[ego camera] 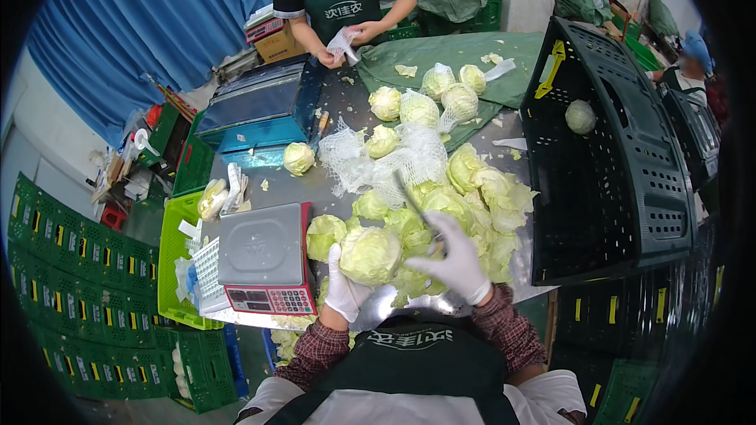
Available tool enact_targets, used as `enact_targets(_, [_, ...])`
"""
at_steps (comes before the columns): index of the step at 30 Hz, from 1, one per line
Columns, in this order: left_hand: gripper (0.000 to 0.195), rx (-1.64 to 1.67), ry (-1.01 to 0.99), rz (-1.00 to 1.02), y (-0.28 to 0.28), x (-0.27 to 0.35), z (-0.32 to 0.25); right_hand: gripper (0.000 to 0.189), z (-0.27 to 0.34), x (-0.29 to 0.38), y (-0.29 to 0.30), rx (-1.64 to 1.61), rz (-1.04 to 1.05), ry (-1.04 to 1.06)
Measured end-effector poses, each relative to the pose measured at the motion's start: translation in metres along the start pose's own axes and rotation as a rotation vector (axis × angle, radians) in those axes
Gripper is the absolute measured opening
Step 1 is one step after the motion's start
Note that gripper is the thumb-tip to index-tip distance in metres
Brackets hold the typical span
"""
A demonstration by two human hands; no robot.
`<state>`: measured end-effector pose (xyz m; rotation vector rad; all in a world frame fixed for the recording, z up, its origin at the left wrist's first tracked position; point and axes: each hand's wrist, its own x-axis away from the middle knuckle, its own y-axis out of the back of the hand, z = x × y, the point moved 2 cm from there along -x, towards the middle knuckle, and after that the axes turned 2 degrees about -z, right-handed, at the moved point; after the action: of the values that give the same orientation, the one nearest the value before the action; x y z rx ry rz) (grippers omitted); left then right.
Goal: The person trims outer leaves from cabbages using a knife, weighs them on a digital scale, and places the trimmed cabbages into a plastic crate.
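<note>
My left hand [345, 294], in a white glove, cups a pale green cabbage head [371, 255] from its left and underside. In my white-gloved right hand [456, 261] is a knife [411, 200], its blade pointing up and away from me. The fingers of that hand are spread close to the right side of the cabbage. Loose cabbage leaves [502, 200] lie heaped beyond and to the right of both hands. White mesh netting [413, 156] lies behind the leaves, beside a smaller cabbage [383, 141].
A digital scale [263, 245] stands left of my hands. Netted cabbages [419, 109] sit farther back. A dark plastic crate [590, 200] on its side holds one cabbage [580, 117]. Across the metal table [269, 192], a co-worker's hands [331, 56] hold netting near a blue-sided machine [260, 130].
</note>
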<state>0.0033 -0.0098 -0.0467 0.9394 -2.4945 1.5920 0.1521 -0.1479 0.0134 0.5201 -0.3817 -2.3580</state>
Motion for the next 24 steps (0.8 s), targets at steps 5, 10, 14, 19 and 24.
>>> enact_targets(5, [0.071,-0.082,-0.039,0.022,0.001,0.001,0.002,0.071,-0.004,0.007,-0.026,-0.06,0.249,0.087])
enact_targets(10, [0.072,-0.238,-0.084,0.017,0.012,0.007,-0.001,0.068,0.0,0.005,-0.021,-0.162,0.425,-0.008])
enact_targets(14, [0.071,-0.251,-0.096,-0.032,0.011,0.011,0.0,0.062,0.008,0.006,-0.019,-0.019,0.397,0.11])
enact_targets(19, [0.072,-0.339,-0.15,-0.029,-0.003,0.012,-0.002,0.047,0.015,0.014,-0.027,0.19,0.025,0.331])
enact_targets(24, [0.073,-0.2,-0.068,0.048,0.01,0.017,-0.011,0.028,-0.008,0.004,-0.011,0.123,0.009,0.085])
